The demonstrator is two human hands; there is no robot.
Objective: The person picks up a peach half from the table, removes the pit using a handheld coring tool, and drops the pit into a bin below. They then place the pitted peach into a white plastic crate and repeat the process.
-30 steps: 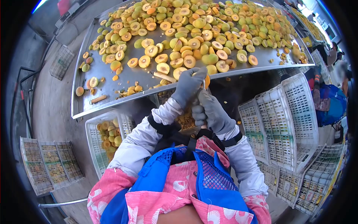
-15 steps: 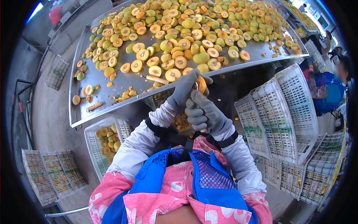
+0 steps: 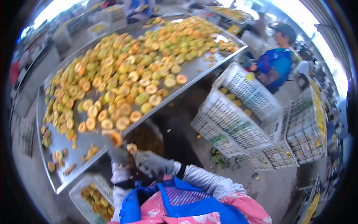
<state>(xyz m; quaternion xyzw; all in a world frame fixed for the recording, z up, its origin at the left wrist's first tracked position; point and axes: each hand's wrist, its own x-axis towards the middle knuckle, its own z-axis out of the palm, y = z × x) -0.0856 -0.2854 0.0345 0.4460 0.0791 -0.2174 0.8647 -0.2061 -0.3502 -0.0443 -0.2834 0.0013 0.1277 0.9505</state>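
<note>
My left hand [image 3: 118,152], in a grey glove and blurred, is closed round an orange-fleshed peach half [image 3: 116,139] at the table's near edge. Just to its right, my gloved right hand [image 3: 152,164] has its fingers curled. The wooden-handled pitting tool seen in that fist half a second ago is now hidden by blur and glove. A small piece of fruit [image 3: 131,148] shows just off the right fingertips, over a dark bin [image 3: 149,136] of scraps. Many halved peaches [image 3: 123,123] cover the metal table [image 3: 179,93] beyond my hands.
A white crate [image 3: 76,192] of peach halves stands below the table's left end. Stacked white crates [image 3: 238,128] rise on the right, with a person in blue [image 3: 278,67] beyond them. Another wooden handle [image 3: 69,169] lies on the table. Leaves [image 3: 220,158] litter the floor.
My view has swung right, bringing more of the crates and the person into sight. My hands, close together before, have come slightly apart, and the peach half's cut face now shows.
</note>
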